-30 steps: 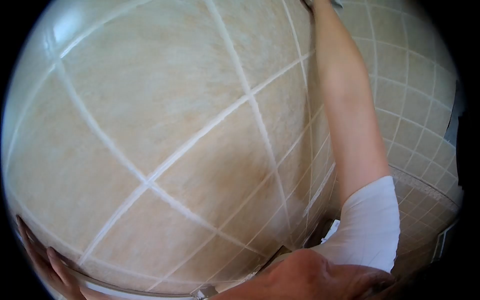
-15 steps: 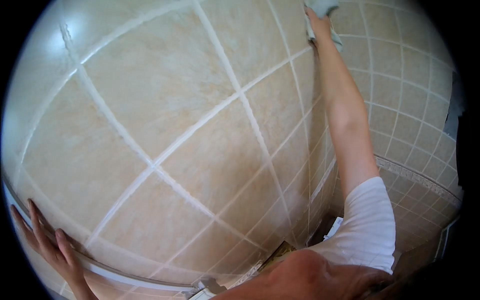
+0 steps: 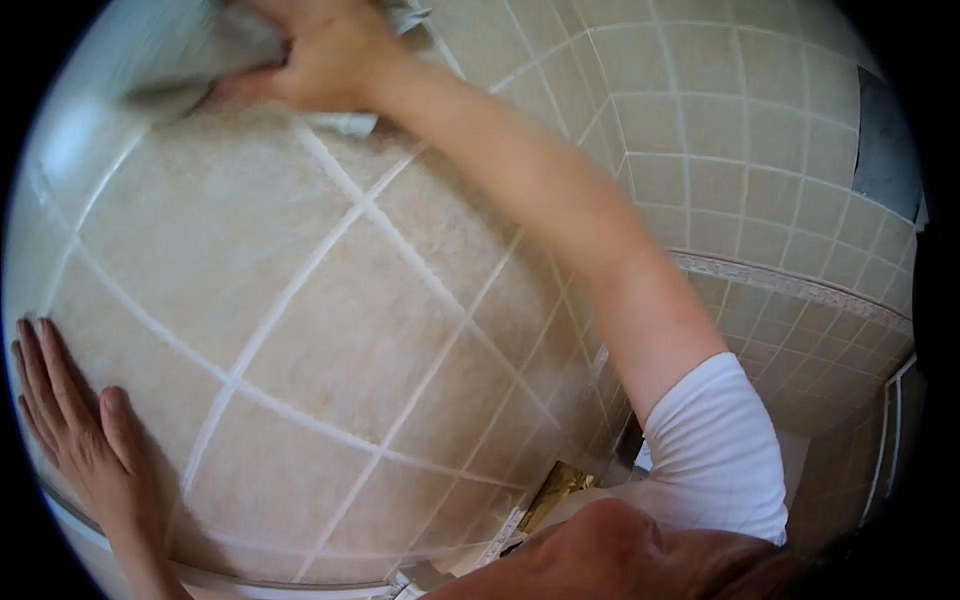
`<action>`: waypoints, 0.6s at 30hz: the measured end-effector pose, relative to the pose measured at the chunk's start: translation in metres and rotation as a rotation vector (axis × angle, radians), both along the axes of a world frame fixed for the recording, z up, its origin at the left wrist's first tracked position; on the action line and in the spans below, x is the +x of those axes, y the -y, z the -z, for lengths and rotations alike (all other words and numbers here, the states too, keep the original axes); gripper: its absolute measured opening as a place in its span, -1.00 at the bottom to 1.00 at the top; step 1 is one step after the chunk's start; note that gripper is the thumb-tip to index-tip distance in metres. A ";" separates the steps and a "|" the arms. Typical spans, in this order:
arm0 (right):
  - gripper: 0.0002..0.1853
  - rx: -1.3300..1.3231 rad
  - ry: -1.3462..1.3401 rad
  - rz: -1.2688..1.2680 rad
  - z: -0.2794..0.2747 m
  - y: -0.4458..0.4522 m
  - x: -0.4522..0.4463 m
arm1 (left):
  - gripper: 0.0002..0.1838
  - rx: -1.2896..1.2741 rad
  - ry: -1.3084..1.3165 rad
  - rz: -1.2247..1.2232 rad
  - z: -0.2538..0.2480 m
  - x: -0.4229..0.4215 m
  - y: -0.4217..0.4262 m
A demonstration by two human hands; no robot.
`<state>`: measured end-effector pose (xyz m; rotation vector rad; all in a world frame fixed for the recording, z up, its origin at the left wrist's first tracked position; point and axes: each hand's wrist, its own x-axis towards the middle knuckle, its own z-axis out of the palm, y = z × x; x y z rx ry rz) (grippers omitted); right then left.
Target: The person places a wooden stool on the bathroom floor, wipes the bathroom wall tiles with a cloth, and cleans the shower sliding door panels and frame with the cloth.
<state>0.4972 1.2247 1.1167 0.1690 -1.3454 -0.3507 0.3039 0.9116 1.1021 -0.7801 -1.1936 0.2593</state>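
Note:
Up at the top of the view, my right hand (image 3: 335, 55) presses a pale cloth (image 3: 235, 45) against the beige tiled wall (image 3: 330, 280). The hand and cloth are partly blurred, and some of the cloth is cut off by the frame. A white corner of it pokes out under the wrist. At lower left my left hand (image 3: 85, 430) lies on the tiles with its fingers stretched out and nothing in it. White grout lines run between the tiles near both hands.
A light metal rail (image 3: 270, 585) runs along the bottom edge. On the right an adjoining tiled wall (image 3: 715, 115) carries a patterned border strip (image 3: 800, 285) and a dark grey panel (image 3: 885, 150). A gold-coloured thing (image 3: 560, 492) is low in the middle.
My right hand has swept left with the cloth, from the wall corner across the tiles. My left hand has shifted up from beside the rail onto the tiles. The view has turned slightly.

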 end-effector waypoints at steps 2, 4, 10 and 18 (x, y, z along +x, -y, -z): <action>-0.18 -0.124 0.004 -0.275 0.003 -0.020 0.029 | -0.30 0.010 -0.039 0.002 -0.003 -0.008 0.002; -0.26 -0.134 -0.191 -0.109 0.012 -0.072 0.052 | -0.29 0.012 -0.034 -0.001 -0.004 -0.009 0.002; -0.22 -0.922 -0.466 -0.015 0.166 -0.235 0.130 | -0.32 0.170 -0.075 -0.033 0.002 -0.034 0.000; -0.27 -1.342 -0.564 -0.139 0.373 -0.219 0.123 | -0.40 0.064 0.055 -0.043 0.003 0.006 -0.008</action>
